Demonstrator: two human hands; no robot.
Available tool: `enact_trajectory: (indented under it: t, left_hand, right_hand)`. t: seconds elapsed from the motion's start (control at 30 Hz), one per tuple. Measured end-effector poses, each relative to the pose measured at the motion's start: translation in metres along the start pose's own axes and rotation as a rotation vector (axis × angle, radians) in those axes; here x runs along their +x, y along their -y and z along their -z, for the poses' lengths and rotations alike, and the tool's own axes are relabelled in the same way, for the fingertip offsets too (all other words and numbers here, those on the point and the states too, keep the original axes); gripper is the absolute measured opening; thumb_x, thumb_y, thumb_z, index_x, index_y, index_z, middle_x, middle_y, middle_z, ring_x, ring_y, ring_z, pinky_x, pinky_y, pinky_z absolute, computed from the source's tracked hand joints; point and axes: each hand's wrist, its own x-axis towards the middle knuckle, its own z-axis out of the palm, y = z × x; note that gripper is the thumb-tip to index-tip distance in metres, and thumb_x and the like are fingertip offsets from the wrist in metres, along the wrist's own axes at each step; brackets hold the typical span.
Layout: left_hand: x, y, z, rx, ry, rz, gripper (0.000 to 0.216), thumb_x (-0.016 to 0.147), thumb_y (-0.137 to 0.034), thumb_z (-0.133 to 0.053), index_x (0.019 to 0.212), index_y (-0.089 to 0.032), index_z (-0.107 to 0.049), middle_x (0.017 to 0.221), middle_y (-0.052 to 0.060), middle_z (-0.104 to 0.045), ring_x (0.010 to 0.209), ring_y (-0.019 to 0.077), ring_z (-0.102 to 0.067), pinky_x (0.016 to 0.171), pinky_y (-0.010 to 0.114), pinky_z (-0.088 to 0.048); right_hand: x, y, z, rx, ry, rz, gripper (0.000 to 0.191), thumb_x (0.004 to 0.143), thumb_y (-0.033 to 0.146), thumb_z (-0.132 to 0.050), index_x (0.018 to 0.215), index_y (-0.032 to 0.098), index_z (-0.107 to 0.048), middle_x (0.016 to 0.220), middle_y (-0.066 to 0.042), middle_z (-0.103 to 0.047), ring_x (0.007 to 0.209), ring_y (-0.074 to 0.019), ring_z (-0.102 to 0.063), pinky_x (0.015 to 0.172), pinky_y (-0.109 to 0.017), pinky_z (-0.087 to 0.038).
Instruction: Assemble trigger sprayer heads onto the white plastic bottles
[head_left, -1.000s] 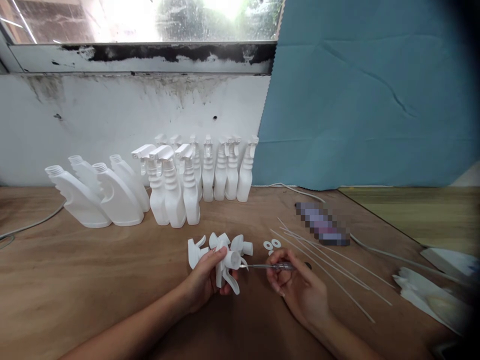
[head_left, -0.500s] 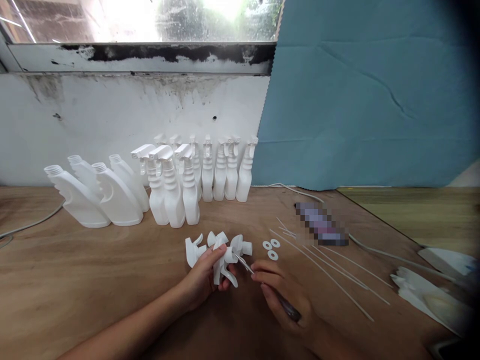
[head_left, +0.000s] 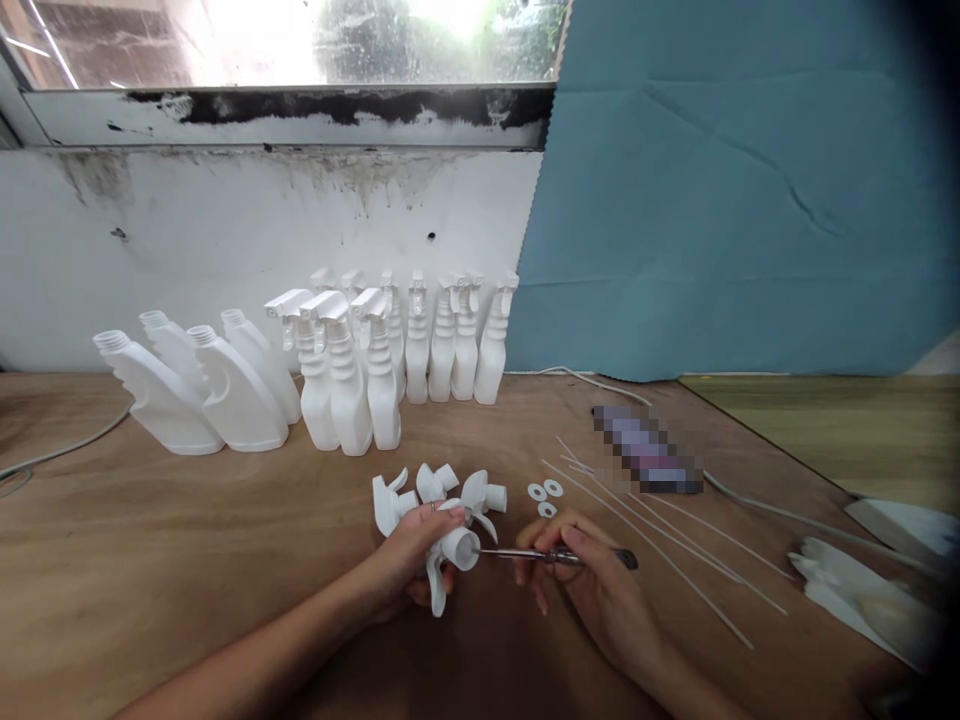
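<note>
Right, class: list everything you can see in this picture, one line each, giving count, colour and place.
table: one, brown wood, across the foreground
open bottles: four, white, uncapped, left rear
capped spray bottles: about ten, white, against the wall
loose trigger heads: a few, white, beyond the left hand
washers: three, white, beyond the right hand
thin tubes: several, pale, lying right of centre
cable: one, white, far right
blue cloth: one, hanging at right rear
trigger head: one, white, in the left hand
left hand: grips the trigger head
right hand: holds a slim metal tool, tip at the trigger head's collar
</note>
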Motion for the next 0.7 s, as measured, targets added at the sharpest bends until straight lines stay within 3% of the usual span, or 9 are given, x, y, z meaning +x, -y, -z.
enact_trajectory:
  t: [0.23, 0.33, 0.4, 0.47, 0.57, 0.7]
  left_hand:
    - [0.0011, 0.0004, 0.0010, -0.044, 0.017, -0.015, 0.049, 0.077, -0.065, -0.055, 0.073, -0.017, -0.050, 0.042, -0.005, -0.047, 0.026, 0.0019, -0.018, 0.027, 0.016, -0.008]
    - [0.0010, 0.0002, 0.0007, -0.064, 0.029, -0.022, 0.050, 0.078, -0.065, -0.054, 0.073, -0.016, -0.051, 0.042, -0.005, -0.048, 0.025, 0.0015, -0.020, 0.026, 0.015, -0.008]
    - [0.0006, 0.0001, 0.0001, -0.073, 0.036, -0.023, 0.050, 0.081, -0.064, -0.052, 0.072, -0.015, -0.051, 0.043, -0.004, -0.050, 0.025, 0.0011, -0.020, 0.026, 0.015, -0.009]
    - [0.0003, 0.0002, -0.0009, -0.075, 0.047, -0.033, 0.049, 0.083, -0.062, -0.050, 0.074, -0.014, -0.052, 0.045, -0.003, -0.051, 0.025, 0.0009, -0.021, 0.027, 0.015, -0.010]
    - [0.0008, 0.0014, -0.0026, -0.085, 0.074, -0.079, 0.047, 0.084, -0.061, -0.050, 0.078, -0.014, -0.053, 0.048, -0.003, -0.052, 0.027, 0.0009, -0.023, 0.027, 0.014, -0.014]
    - [0.0028, 0.0038, -0.0046, -0.127, 0.062, -0.107, 0.046, 0.082, -0.061, -0.053, 0.082, -0.015, -0.050, 0.052, -0.004, -0.053, 0.029, 0.0017, -0.028, 0.028, 0.013, -0.019]
  right_hand:
    - [-0.0086, -0.0074, 0.0005, -0.407, 0.175, 0.129, 0.031, 0.097, 0.032, -0.039, 0.111, 0.025, -0.065, 0.115, -0.011, -0.061, 0.079, -0.0189, -0.064, 0.057, -0.028, -0.053]
    - [-0.0097, -0.0056, 0.0002, -0.642, 0.248, 0.261, 0.035, 0.097, 0.028, -0.038, 0.126, 0.030, -0.056, 0.130, -0.010, -0.056, 0.105, -0.0237, -0.062, 0.078, -0.034, -0.056]
    - [-0.0085, -0.0038, 0.0003, -0.816, 0.299, 0.378, 0.042, 0.095, 0.026, -0.042, 0.136, 0.030, -0.048, 0.140, -0.010, -0.049, 0.124, -0.0267, -0.050, 0.097, -0.040, -0.048]
    - [-0.0069, -0.0027, 0.0000, -0.944, 0.359, 0.492, 0.048, 0.093, 0.025, -0.045, 0.141, 0.028, -0.042, 0.148, -0.010, -0.041, 0.131, -0.0266, -0.045, 0.102, -0.041, -0.045]
    - [-0.0045, -0.0024, -0.0015, -1.094, 0.418, 0.595, 0.050, 0.091, 0.020, -0.048, 0.141, 0.025, -0.043, 0.149, -0.011, -0.039, 0.129, -0.0243, -0.048, 0.100, -0.036, -0.047]
    - [-0.0007, -0.0056, -0.0020, -1.180, 0.397, 0.824, 0.045, 0.094, 0.016, -0.041, 0.139, 0.016, -0.044, 0.132, -0.015, -0.059, 0.122, -0.0216, -0.055, 0.098, -0.038, -0.048]
